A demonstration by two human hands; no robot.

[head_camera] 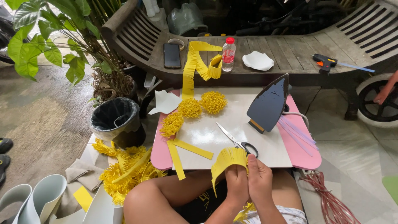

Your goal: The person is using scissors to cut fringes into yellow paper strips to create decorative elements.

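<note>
My left hand point(236, 181) and my right hand point(260, 179) are pressed together at the near edge of the small table, both pinching a fringed yellow strip point(227, 159) that curls up and over to the left. Just beyond my fingers lie black-handled scissors point(237, 140) on the white board point(232, 124). Two plain yellow strips point(182, 151) lie at the board's near left corner. Three finished yellow fringe pompoms point(191, 108) sit at the far left of the board.
An upright clothes iron point(269, 103) stands on the board's right side, above lilac strips point(296, 132). The wooden bench point(298, 54) behind holds a phone, water bottle point(228, 54), fringed yellow ribbon, white dish and glue gun point(325, 62). A black bin point(116, 120), plant and yellow pile sit left.
</note>
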